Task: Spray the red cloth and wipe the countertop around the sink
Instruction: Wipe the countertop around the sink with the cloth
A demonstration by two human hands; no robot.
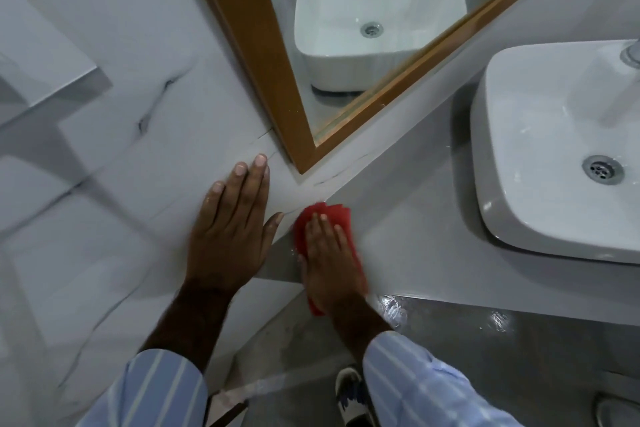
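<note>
The red cloth lies flat on the grey countertop, in the corner where it meets the marbled side wall. My right hand presses down on the cloth with its fingers spread, covering most of it. My left hand rests flat and open against the side wall, just left of the cloth, holding nothing. The white basin stands on the countertop to the right, apart from the cloth. No spray bottle is in view.
A wood-framed mirror stands on the back wall above the corner and reflects the basin. A chrome tap rises at the basin's far right. Wet patches glisten on the countertop's front edge. My shoe is on the floor below.
</note>
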